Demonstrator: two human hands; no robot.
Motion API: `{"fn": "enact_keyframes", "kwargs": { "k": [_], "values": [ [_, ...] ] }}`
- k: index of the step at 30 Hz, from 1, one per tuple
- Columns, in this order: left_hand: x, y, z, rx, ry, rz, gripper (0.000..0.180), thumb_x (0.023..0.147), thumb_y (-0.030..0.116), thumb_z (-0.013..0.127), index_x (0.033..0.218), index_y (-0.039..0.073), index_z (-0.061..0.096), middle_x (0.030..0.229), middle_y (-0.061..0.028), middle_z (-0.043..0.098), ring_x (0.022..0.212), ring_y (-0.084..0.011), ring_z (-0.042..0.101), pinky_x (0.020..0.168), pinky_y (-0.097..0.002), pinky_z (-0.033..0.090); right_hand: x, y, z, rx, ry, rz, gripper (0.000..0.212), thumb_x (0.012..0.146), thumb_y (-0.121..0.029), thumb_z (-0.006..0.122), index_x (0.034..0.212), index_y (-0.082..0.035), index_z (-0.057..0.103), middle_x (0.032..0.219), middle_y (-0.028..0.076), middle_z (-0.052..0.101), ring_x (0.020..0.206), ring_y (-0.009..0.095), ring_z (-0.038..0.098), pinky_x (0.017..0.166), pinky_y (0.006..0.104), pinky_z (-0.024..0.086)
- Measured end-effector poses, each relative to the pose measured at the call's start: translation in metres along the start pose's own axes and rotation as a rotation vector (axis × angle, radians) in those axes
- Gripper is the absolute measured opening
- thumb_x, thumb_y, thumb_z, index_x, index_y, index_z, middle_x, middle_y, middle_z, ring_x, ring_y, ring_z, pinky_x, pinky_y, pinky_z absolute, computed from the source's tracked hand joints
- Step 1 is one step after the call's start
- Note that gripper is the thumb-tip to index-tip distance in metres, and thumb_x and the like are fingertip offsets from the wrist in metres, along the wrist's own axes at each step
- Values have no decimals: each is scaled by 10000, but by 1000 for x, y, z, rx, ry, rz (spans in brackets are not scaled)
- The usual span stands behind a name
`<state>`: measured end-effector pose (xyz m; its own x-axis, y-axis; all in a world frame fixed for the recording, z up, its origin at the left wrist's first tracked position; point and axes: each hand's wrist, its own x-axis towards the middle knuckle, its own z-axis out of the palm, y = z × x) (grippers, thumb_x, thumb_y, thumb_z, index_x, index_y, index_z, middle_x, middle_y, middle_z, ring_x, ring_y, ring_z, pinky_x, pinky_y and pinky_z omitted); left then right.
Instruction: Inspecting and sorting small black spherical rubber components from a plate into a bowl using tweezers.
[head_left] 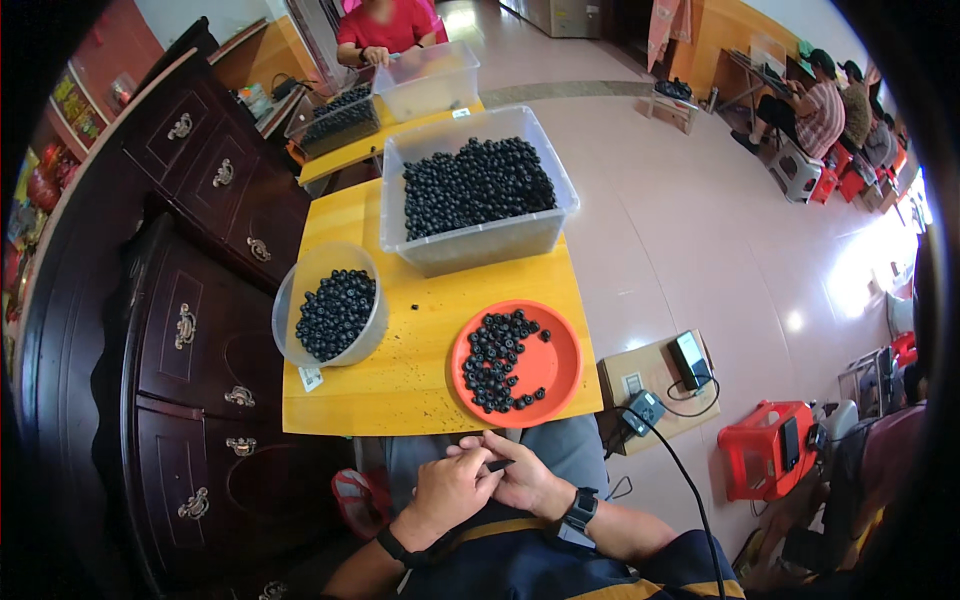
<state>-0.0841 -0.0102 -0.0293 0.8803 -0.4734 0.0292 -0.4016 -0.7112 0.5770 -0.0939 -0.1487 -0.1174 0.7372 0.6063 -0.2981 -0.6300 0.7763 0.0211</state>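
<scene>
My two hands meet over my lap, just below the near edge of the yellow table. My left hand [455, 490] is closed, its fingers against the right. My right hand [530, 485] is curled against it, thumb toward the table. Between them shows a short, slim black piece [501, 464]; its kind and which hand grips it are unclear. Closest to the hands is a red-orange plate [562, 370] with small black ring-shaped parts [490, 365], mostly on its left side. A round translucent tub [285, 315] to the left holds more such parts [335, 315].
A large translucent bin [470, 250] of black parts stands at the table's far side. Dark crumbs dot the yellow tabletop [420, 350]. A dark wooden cabinet [190, 350] borders the left. Cabled devices [690, 360] lie on a cardboard box [640, 375] at right. A person [395, 25] sits beyond.
</scene>
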Motion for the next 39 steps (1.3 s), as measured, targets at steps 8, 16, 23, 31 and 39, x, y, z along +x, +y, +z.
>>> {"fn": "enact_keyframes", "kwargs": {
  "k": [8,16,23,31,39],
  "values": [
    [-1,-15,-21,-130,51,-121,254,797,221,806,841,34,641,641,-87,625,550,-246,628,530,-352,486,-10,-11,9,-178,7,121,155,1028,-218,580,1118,-97,617,1014,-6,667,855,75,641,774,243,551],
    [-11,-26,-23,-363,-8,-163,259,815,150,816,783,17,596,636,-32,591,579,-88,536,539,-280,441,-8,-9,10,-248,-127,145,136,1004,-239,628,1034,-107,613,960,-26,648,846,56,624,745,200,540],
    [-12,-25,-25,-580,-24,-165,190,862,85,766,862,0,597,702,-5,609,636,-55,527,577,-244,441,-3,-4,2,-216,-197,124,146,1006,-246,628,1022,-102,607,897,-32,619,798,56,601,689,185,515],
    [-11,-23,-24,-523,34,-128,186,855,88,769,943,2,629,685,-9,610,602,-53,527,556,-237,428,-4,-2,4,-198,-147,111,151,1010,-263,619,1033,-114,604,872,-37,620,772,55,608,653,188,520],
    [-10,-23,-16,-456,110,-117,150,874,88,748,926,-3,642,680,-20,614,613,-58,551,553,-249,444,-2,-3,-2,-228,-115,61,156,1016,-275,609,1010,-120,588,879,-33,620,744,54,592,627,190,503]
  ]
}}
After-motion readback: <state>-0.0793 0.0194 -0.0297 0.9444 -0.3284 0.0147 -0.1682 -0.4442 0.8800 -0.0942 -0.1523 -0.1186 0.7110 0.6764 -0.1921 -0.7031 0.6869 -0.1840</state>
